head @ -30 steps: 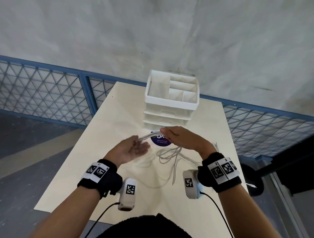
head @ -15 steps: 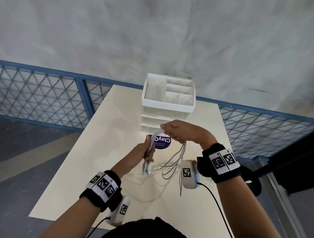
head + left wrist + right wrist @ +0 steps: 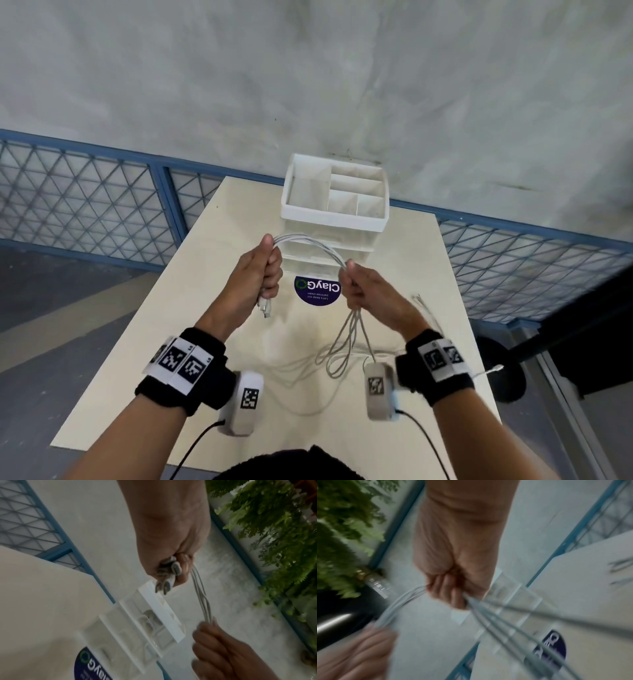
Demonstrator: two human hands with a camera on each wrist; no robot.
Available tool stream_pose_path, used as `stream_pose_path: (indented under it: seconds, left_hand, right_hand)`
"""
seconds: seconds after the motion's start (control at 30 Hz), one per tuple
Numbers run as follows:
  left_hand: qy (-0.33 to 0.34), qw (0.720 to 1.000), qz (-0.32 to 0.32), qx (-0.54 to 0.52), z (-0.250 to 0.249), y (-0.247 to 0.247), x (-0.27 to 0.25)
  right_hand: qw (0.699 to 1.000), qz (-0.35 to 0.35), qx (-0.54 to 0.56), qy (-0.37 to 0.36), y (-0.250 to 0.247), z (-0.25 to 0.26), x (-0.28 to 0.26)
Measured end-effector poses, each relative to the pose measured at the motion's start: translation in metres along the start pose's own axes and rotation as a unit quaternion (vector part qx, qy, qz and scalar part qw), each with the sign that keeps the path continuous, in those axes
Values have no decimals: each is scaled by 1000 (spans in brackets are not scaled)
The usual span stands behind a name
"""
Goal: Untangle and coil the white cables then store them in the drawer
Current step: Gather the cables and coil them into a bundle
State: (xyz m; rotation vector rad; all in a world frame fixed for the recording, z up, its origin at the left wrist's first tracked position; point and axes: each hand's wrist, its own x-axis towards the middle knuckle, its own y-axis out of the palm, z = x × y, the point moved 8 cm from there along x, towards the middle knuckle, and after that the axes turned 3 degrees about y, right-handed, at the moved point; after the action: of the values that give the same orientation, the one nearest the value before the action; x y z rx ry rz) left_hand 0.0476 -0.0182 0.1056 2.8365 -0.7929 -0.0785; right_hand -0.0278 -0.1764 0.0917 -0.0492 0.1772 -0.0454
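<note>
Pale tabletop [image 3: 137,342] before a grey wall, with the white cables [image 3: 310,244] held up in front of the drawer unit [image 3: 334,219]

Left hand [image 3: 255,277] is a closed fist round the plug ends, which hang out below it; right hand [image 3: 368,291] has its fingers curled tight on the same strands, so a short arc spans fist to fist just in front of the drawer unit while the slack loops fall to the table nearer the person. Such cables look light, limp and smooth, likely to slide through a loose grip and to spring out of a coil; holding just behind the stiffer plugs seems soundest. Head view alone shows the trailing loops; left wrist view alone shows the plugs [image 3: 167,574] bunched in the fist and the drawer fronts shut; right wrist view is blurred
</note>
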Motion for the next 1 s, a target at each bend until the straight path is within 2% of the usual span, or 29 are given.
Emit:
stream_pose_path:
  seconds: [0.1, 0.23, 0.33, 0.57, 0.7, 0.83, 1.0]
  left_hand:
    - [-5, 1000, 0, 16, 16, 17, -2]
    - [9, 1000, -5, 23, 22, 30, -4]
    - [8, 998, -23, 63, 28, 33, -5]
    - [-22, 996, -2, 85, 35, 39, -8]
    - [-42, 999, -1, 16, 42, 40, -6]
    - [-69, 995, -46, -52, 45, 37, -2]
    - [-33, 974, -127, -185, 35, -1, 15]
  right_hand:
    - [995, -96, -13, -25, 20, 2, 3]
    - [991, -114, -67, -28, 42, 8, 5]
    - [991, -103, -80, -20, 47, 8, 6]
    - [995, -57, -53, 58, 46, -4, 13]
    - [996, -37, -56, 64, 47, -4, 14]
    - [993, -17, -87, 74, 52, -5, 13]
    - [985, 83, -130, 79, 60, -23, 5]
